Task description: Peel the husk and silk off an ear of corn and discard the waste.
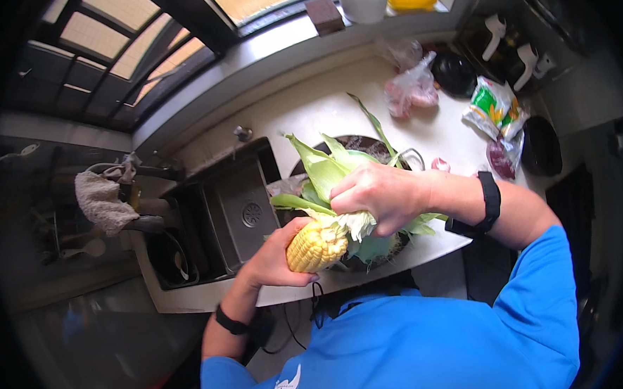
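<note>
A bare yellow corn cob (317, 248) lies in my left hand (278, 257), whose fingers wrap its side. My right hand (383, 196) is closed on pale green corn husk (318, 175) at the end of the cob. The husk leaves fan out above and beyond my fingers. Beneath both hands, a dark round pan or bowl (348, 141) holds more husk leaves and corn silk; my hands and the leaves hide much of it.
The steel sink (233, 219) lies left of the husks. On the white counter (307, 110) at the back right are pinkish food in a plastic bag (412, 91), green-and-white packets (492, 106) and a dark round lid or pan (540, 145). A white tub (365, 1) stands on the windowsill.
</note>
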{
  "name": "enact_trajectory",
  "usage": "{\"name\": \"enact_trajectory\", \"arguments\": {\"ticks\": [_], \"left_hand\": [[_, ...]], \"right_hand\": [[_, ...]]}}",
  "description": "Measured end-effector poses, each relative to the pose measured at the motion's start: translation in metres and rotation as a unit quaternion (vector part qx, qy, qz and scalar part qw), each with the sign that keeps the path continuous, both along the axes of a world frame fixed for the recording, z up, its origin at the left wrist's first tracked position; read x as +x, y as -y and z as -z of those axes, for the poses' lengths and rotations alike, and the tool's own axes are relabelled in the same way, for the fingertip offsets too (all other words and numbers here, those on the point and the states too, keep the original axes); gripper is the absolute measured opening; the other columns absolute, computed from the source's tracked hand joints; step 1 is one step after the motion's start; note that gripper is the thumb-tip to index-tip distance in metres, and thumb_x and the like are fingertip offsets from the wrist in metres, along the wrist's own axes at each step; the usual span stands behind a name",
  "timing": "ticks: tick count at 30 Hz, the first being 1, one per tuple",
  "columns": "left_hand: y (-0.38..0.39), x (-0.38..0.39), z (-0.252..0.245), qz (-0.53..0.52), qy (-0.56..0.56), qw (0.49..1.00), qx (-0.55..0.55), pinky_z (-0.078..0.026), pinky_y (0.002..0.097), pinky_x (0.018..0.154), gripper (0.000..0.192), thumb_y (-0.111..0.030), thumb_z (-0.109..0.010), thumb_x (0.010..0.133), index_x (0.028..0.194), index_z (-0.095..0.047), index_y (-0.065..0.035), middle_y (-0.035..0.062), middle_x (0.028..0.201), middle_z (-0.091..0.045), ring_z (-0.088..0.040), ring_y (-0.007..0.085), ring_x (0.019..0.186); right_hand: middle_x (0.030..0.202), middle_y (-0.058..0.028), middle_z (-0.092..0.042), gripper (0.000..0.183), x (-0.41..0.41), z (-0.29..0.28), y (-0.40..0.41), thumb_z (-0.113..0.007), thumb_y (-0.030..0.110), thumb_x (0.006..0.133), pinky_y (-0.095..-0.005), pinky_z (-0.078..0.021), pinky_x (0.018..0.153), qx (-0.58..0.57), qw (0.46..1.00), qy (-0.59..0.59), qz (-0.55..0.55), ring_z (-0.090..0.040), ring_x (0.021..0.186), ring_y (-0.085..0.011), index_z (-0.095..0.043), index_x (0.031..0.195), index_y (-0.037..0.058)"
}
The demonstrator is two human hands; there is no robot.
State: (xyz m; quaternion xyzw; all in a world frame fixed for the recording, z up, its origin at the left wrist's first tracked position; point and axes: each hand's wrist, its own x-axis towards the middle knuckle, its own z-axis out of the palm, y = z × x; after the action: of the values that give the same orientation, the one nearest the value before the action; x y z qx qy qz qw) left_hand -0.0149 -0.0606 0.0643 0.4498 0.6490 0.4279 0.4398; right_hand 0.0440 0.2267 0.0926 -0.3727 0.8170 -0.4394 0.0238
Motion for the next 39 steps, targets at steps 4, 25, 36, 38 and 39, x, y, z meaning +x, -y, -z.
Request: {"name": "enact_trajectory", "arguments": {"ticks": [4, 25, 36, 38, 39], "left_hand": [[0.004, 0.021, 0.018, -0.147, 0.18, 0.969, 0.082, -0.044, 0.0334, 0.105, 0.094, -0.021, -0.088, 0.063, 0.144, -0.044, 0.0007, 0.0086, 0.131, -0.061, -0.058, 0.0193, 0.121], [0.001, 0.019, 0.018, -0.122, 0.228, 0.966, 0.015, -0.048, 0.0315, 0.096, 0.082, -0.021, -0.082, 0.059, 0.133, -0.054, 0.0029, 0.0071, 0.118, -0.065, -0.061, 0.0152, 0.105], [-0.002, 0.014, -0.042, -0.036, -0.096, 0.916, -0.388, -0.053, 0.0392, 0.089, 0.076, -0.057, -0.079, 0.076, 0.117, -0.061, 0.0048, 0.0221, 0.104, -0.07, -0.068, 0.0313, 0.099], [0.004, 0.014, -0.041, -0.038, -0.267, 0.848, -0.456, -0.056, 0.0474, 0.087, 0.079, -0.059, -0.077, 0.074, 0.115, -0.06, 0.006, 0.0291, 0.107, -0.069, -0.069, 0.0416, 0.101], [0.004, 0.007, -0.043, -0.049, -0.324, 0.825, -0.461, -0.057, 0.0479, 0.085, 0.078, -0.056, -0.078, 0.074, 0.116, -0.057, 0.0056, 0.0278, 0.104, -0.07, -0.07, 0.0412, 0.098]], "right_hand": [[0.083, -0.0109, -0.058, 0.035, -0.002, -0.006, 0.008, -0.073, 0.003, 0.055, -0.0438, -0.0517, 0.068, -0.008, 0.998, -0.055, 0.037, -0.064, 0.082, -0.035, -0.056, 0.086, 0.0034], [0.094, -0.0185, -0.072, 0.032, 0.013, -0.008, 0.026, -0.074, 0.006, 0.067, -0.043, -0.056, 0.084, 0.081, 0.989, 0.068, 0.106, -0.07, 0.092, -0.0372, -0.071, 0.099, -0.0008], [0.083, -0.0069, -0.073, 0.015, 0.018, 0.044, 0.066, -0.063, 0.019, 0.083, -0.0405, -0.0553, 0.073, 0.396, 0.908, -0.138, -0.013, -0.072, 0.082, -0.0256, -0.075, 0.082, 0.0106], [0.081, -0.009, -0.074, 0.015, 0.015, 0.047, 0.068, -0.064, 0.018, 0.082, -0.0413, -0.0562, 0.07, 0.387, 0.913, -0.125, 0.018, -0.074, 0.08, -0.0265, -0.075, 0.079, 0.0091], [0.081, -0.009, -0.074, 0.015, 0.012, 0.042, 0.062, -0.064, 0.018, 0.082, -0.0413, -0.0562, 0.07, 0.392, 0.911, -0.125, 0.018, -0.074, 0.08, -0.0265, -0.075, 0.079, 0.0091]]}}
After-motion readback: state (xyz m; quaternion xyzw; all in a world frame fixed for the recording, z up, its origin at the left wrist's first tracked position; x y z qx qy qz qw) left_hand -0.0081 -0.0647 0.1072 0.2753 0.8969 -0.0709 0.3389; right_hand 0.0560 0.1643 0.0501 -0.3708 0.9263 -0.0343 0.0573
